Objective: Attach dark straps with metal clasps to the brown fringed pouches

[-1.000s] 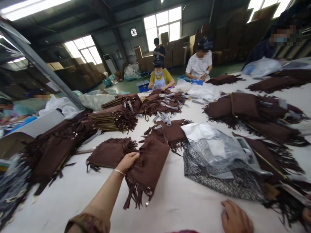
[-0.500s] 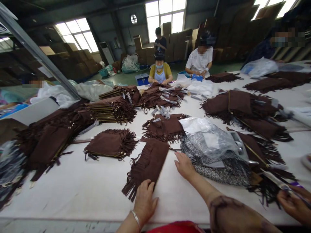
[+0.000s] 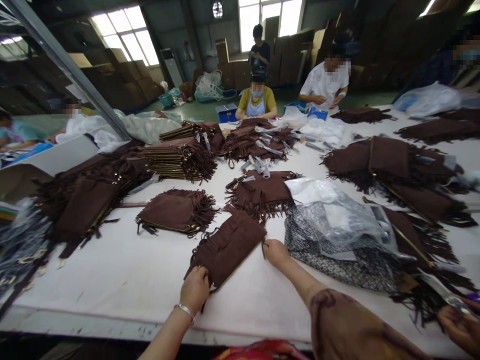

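Note:
A dark brown fringed pouch (image 3: 234,240) lies slantwise on the white table in front of me, its fringe toward the upper left and its zipper edge toward me. My left hand (image 3: 195,290), with a silver bangle at the wrist, is closed on its near left corner. At the far right corner, my right hand (image 3: 276,253) pinches the pouch by its end, near a short dark strap. Just beyond it sits another fringed pouch (image 3: 272,189). A small stack of pouches (image 3: 170,212) is to the left.
Right of my hand lies a black-and-white woven cloth (image 3: 337,265) under clear plastic bags (image 3: 337,217). Pouch piles (image 3: 180,157) stand farther back. A co-worker's hand (image 3: 461,325) holds a tool at right. Other people sit across the table.
Both hands have closed on the pouch's ends. It has turned to lie more crosswise, with its near end swung left. My head view has shifted slightly.

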{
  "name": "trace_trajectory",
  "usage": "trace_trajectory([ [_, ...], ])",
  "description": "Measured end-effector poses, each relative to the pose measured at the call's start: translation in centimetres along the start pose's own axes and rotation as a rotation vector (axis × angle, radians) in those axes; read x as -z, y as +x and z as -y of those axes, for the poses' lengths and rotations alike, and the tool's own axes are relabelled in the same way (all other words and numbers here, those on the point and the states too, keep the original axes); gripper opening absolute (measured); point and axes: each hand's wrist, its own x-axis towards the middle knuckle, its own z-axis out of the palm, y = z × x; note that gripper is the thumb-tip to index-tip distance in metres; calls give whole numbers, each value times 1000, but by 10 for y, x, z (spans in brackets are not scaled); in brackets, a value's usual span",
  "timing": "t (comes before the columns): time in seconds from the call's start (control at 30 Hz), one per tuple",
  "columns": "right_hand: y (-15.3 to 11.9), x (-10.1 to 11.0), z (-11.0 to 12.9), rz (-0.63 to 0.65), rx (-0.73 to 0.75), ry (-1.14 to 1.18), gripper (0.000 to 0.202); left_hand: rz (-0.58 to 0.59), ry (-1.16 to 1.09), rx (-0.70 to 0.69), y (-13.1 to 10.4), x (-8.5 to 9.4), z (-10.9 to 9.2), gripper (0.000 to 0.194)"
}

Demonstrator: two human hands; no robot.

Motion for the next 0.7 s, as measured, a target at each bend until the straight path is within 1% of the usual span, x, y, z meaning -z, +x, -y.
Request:
trace_trajectory([
  [0.07,-22,-4,0,29,28,39,30,-31,12,60,2,3,2,18],
  [0.13,-48,-8,0,66,86,85,30,-156,41,59,0,8,-2,19],
  [0.17,-62,-10,0,102,152,117,29,-228,42,12,-3,9,-8,22],
  [0.2,-75,-12,0,156,246,152,28,-281,28,-69,-7,10,-15,27],
  [0.23,-87,-13,1,212,352,187,26,-296,-1,-174,-12,9,-24,32],
  [0.27,-95,-12,1,251,449,217,25,-269,-38,-292,-17,7,-34,36],
  [0.3,-100,-10,1,254,514,235,25,-213,-71,-405,-22,4,-44,39],
  [0.33,-102,-5,1,213,534,228,26,-152,-91,-490,-26,-1,-54,43],
  [0.37,-99,1,0,133,521,183,26,-103,-94,-541,-30,-6,-64,46],
  [0.43,-86,16,-5,-52,467,25,27,-65,-67,-559,-33,-17,-78,49],
  [0.47,-76,23,-7,-106,458,-61,31,-66,-47,-549,-33,-21,-82,48],
  [0.5,-67,30,-10,-128,460,-126,38,-65,-27,-539,-31,-23,-84,46],
  [0.57,-54,36,-16,-119,467,-194,50,-48,10,-553,-26,-25,-84,42],
  [0.63,-52,35,-20,-102,436,-228,48,-18,52,-594,-19,-23,-81,36],
  [0.7,-63,28,-24,-95,390,-265,37,8,79,-629,-11,-18,-77,28],
])
